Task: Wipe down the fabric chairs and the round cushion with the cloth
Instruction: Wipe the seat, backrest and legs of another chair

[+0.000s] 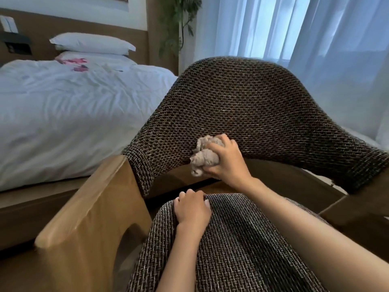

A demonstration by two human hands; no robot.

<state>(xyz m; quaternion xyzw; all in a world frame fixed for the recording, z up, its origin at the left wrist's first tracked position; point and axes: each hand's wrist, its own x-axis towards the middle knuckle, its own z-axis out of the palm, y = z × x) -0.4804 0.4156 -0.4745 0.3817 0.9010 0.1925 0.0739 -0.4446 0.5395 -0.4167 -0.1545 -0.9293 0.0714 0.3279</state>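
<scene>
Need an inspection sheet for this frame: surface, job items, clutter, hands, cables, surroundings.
Surface: dark woven chair backrest and matching seat; wooden armrest on the left.
Job's things: beige cloth, bunched up and pressed against the backrest's lower edge.
Clutter: pink item lying on the bed, too small to identify.
Grippers: right hand grips the cloth; left hand rests on the seat, fingers curled over its rear edge.
Cables: nothing seen.
Surroundings: bed with white duvet and two pillows to the left; plant and sheer curtains behind the chair.
</scene>
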